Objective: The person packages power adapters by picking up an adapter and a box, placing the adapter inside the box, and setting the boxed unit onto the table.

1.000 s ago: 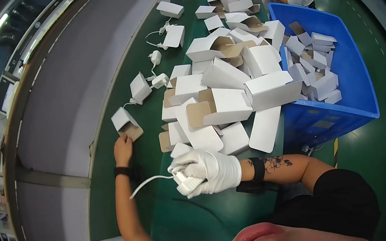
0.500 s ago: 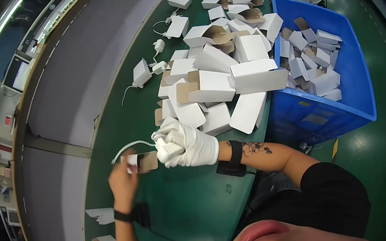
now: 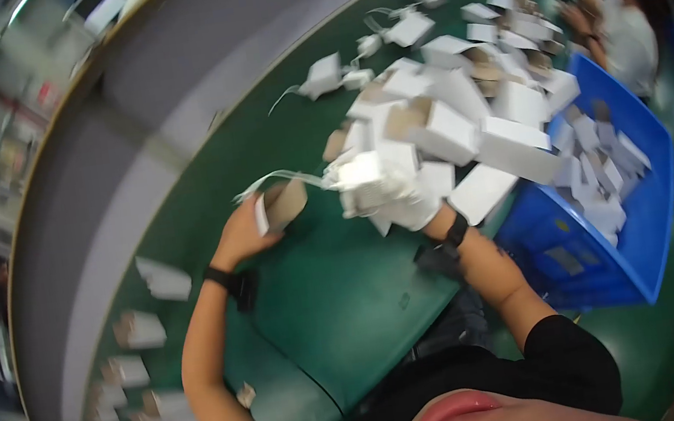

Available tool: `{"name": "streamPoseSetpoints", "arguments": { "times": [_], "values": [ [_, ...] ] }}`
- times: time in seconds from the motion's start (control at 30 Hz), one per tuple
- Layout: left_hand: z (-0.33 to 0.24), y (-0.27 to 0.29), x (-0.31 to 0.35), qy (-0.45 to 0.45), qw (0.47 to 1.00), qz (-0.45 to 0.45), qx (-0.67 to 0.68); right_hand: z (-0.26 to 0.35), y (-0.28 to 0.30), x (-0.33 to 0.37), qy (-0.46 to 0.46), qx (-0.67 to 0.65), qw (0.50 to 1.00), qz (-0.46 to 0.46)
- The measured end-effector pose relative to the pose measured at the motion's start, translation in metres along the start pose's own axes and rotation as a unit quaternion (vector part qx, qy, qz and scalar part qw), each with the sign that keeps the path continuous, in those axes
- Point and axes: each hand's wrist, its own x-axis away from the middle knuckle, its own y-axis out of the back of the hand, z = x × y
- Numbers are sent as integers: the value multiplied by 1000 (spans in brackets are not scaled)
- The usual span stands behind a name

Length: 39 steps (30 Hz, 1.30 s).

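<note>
At 9 o'clock from gloved R hand (image 3: 394, 189), bare L hand (image 3: 244, 234) grips an open wht box (image 3: 281, 207). R clasps wht adapter (image 3: 360, 181), cord (image 3: 280, 174) trailing twd 9. Box pile (image 3: 447, 135) approx. 1 o'clock, blue bin (image 3: 607, 263) approx. 3.

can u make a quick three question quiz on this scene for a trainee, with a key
1. Multiple choice: what does the left hand hold?
a) a screwdriver
b) an open white box
c) a roll of tape

2. Fill in: a white ____ runs from the adapter in the gloved right hand.

3. True or false: the blue bin contains white cartons.

Key:
1. b
2. cable
3. true
</note>
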Motion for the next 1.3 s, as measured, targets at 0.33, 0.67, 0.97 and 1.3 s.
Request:
{"name": "streamPoseSetpoints", "arguments": {
  "times": [0.33, 0.67, 0.97, 1.3],
  "values": [
    [-47, -50, 82, -29, 981, -88, 173, 6, -33, 1, -179, 61, 982, 32],
    [-62, -70, 74, -41, 992, -90, 84, 20, -56, 22, -191, 619, 761, 41],
    [-61, -74, 75, -77, 989, -78, 98, -29, -53, 0, -125, 682, 707, 138],
    [-37, -94, 81, -37, 900, -189, 390, -26, -84, -33, -84, 837, 499, 209]
  ]
}}
